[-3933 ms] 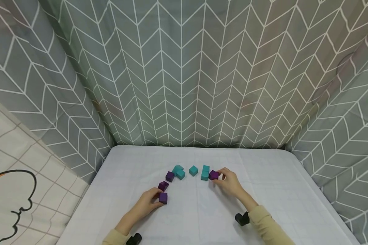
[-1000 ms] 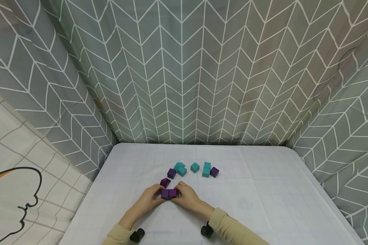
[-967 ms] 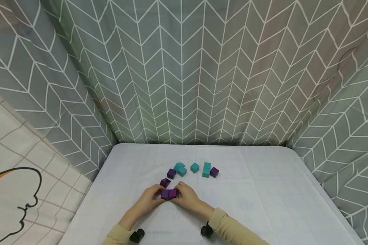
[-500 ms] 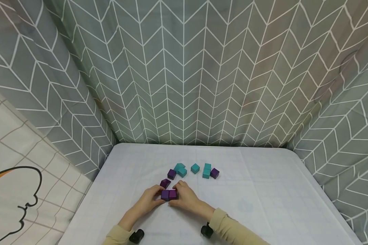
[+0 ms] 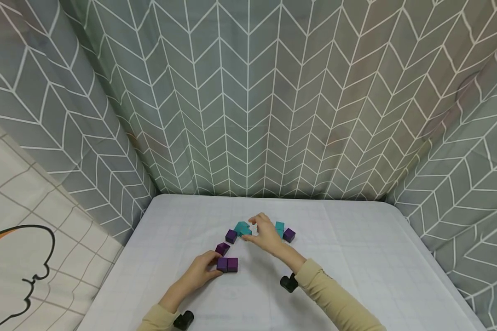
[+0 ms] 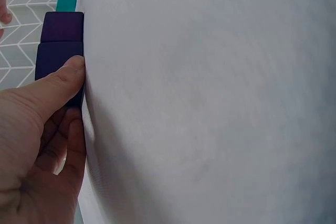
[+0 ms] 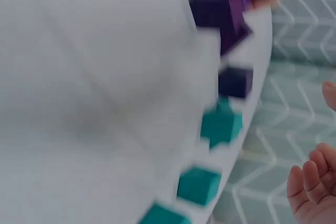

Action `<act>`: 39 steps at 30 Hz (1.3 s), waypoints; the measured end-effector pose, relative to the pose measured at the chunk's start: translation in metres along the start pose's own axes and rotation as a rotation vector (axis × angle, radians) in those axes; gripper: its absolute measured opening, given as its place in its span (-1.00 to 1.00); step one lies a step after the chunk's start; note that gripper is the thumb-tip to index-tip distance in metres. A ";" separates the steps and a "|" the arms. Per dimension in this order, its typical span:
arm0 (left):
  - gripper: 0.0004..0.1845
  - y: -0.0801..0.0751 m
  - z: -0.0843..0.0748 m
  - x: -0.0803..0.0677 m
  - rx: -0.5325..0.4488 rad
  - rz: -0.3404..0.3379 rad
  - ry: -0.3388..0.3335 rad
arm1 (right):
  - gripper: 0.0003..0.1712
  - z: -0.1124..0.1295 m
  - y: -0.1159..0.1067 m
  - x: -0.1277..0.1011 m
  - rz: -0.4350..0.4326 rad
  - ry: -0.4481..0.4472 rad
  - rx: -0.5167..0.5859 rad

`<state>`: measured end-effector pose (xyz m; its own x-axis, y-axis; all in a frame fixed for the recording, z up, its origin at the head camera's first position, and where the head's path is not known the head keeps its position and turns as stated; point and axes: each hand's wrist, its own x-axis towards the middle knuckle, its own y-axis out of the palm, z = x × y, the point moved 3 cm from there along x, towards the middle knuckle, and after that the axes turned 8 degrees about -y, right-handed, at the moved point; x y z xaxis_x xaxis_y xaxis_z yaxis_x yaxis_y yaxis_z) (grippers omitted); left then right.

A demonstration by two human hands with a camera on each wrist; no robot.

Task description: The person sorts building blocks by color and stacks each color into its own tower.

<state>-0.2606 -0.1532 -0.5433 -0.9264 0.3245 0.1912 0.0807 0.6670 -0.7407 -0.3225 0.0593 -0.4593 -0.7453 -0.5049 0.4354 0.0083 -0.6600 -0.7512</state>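
My left hand (image 5: 199, 270) pinches a purple cube (image 5: 222, 264) between thumb and fingers, low at the white tabletop. A second purple cube (image 5: 233, 265) stands flush against that cube's right side, with no hand on it. My right hand (image 5: 267, 235) holds nothing; its thumb and fingers are spread apart near two teal blocks (image 5: 242, 228), one of them with a pointed top. In the right wrist view, a lone teal cube (image 7: 199, 185) shows on the cloth; in the head view the right hand mostly hides it.
A purple wedge-like block (image 5: 222, 248) and a purple cube (image 5: 231, 236) lie behind the left hand. To the right hand's right are stacked-looking teal cubes (image 5: 280, 226) and another purple cube (image 5: 289, 235). Patterned curtains (image 5: 248, 115) border the white table (image 5: 348, 257).
My right hand has let go of the second purple cube and moved back and right toward the teal blocks. Earlier it brought that cube beside the left one. The left hand keeps its pinch.
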 end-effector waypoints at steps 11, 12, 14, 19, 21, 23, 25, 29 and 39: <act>-0.63 0.000 -0.001 0.000 -0.005 0.017 -0.013 | -0.46 -0.076 -0.039 -0.026 -0.058 0.265 -0.093; -0.63 0.000 -0.001 -0.001 -0.007 0.019 -0.015 | -0.45 -0.080 -0.039 -0.030 -0.050 0.286 -0.093; -0.63 0.000 -0.001 -0.001 -0.012 0.022 -0.023 | -0.44 -0.088 -0.039 -0.038 -0.033 0.320 -0.092; -0.62 0.000 0.000 -0.001 -0.005 0.011 -0.011 | -0.44 -0.100 -0.035 -0.051 -0.011 0.367 -0.097; -0.62 0.000 0.000 0.000 -0.002 0.002 -0.005 | -0.45 -0.104 -0.034 -0.054 -0.012 0.368 -0.098; -0.62 0.000 -0.001 0.000 0.002 -0.004 -0.002 | -0.45 -0.105 -0.032 -0.055 -0.012 0.359 -0.099; -0.62 0.001 0.000 0.000 -0.002 -0.003 -0.003 | -0.46 -0.106 -0.031 -0.056 -0.008 0.352 -0.096; -0.63 0.002 0.001 0.000 -0.010 0.003 -0.012 | -0.47 -0.106 -0.027 -0.060 0.015 0.357 -0.090; -0.62 0.002 0.001 0.000 -0.003 0.003 -0.004 | -0.54 -0.120 -0.017 -0.075 -0.057 0.361 -0.082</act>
<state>-0.2612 -0.1527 -0.5456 -0.9275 0.3240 0.1863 0.0850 0.6682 -0.7391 -0.3470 0.1749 -0.5391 -0.9301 -0.2308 0.2859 -0.0825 -0.6271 -0.7746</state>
